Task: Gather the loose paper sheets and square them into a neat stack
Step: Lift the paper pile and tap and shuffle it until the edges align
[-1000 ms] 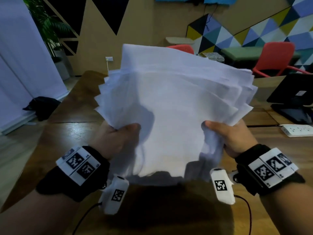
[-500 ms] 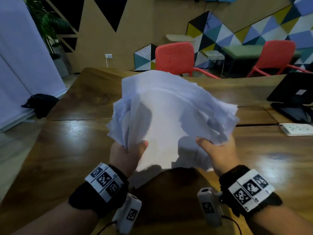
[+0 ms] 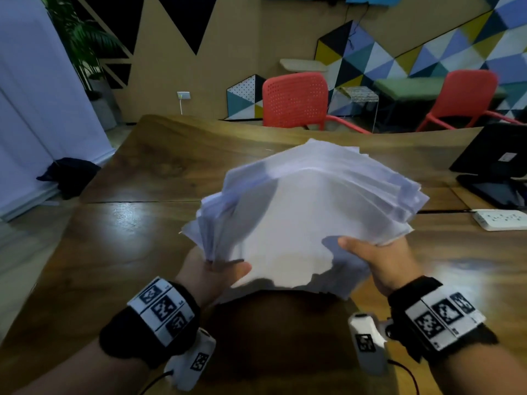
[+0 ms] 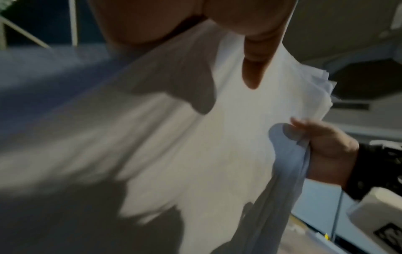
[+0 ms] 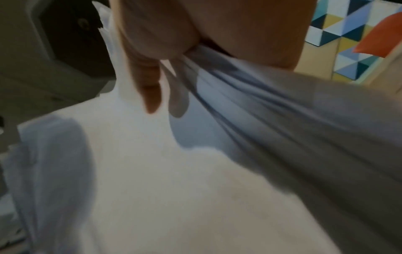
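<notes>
A fanned bundle of white paper sheets [image 3: 310,212] hangs above the wooden table [image 3: 137,223], its edges uneven and its far end tilted away from me. My left hand [image 3: 216,275] grips the bundle's near left side, thumb on top. My right hand [image 3: 376,258] grips the near right side, thumb lying on the top sheet. In the left wrist view the sheets [image 4: 195,146] fill the frame under my thumb [image 4: 256,56], with the right hand [image 4: 326,147] beyond. The right wrist view shows sheets [image 5: 174,171] bunched under my thumb [image 5: 147,73]. The fingers beneath the paper are hidden.
A black monitor stand [image 3: 496,172] and a white power strip [image 3: 502,219] sit at the table's right. Red chairs [image 3: 293,101] stand behind the far edge. A dark bag [image 3: 68,175] lies on the floor at the left.
Both hands have lowered the bundle from an upright position in front of me toward the table, and the sheets now lean away, more flat than before.
</notes>
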Tool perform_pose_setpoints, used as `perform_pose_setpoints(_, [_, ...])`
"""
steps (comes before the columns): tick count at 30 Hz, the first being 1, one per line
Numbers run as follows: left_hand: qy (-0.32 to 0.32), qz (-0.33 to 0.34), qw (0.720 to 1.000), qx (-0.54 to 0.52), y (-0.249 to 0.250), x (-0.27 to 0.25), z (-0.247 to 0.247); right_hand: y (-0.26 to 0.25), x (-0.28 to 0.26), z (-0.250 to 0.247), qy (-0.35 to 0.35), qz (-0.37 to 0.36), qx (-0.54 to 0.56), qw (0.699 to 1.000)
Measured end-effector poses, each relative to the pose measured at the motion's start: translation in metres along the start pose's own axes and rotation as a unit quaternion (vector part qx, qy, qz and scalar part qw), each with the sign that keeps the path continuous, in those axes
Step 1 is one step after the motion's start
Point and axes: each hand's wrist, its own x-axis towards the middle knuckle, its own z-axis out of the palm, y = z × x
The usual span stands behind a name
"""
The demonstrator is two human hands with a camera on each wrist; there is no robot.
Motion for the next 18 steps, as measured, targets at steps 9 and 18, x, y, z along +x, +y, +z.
perform_pose_setpoints(9, [0.065,0.058,0.994,-0.067,0.013,-0.001,-0.006,-0.012,0.006,-0.003,0.030,0.009,0.029,0.999])
perform_pose_setpoints(18, [0.010,0.090,0.993,-0.077,-0.005,0.008,-0.010,-0.031,0.005,0.000,-0.033,-0.039,0.040,0.998])
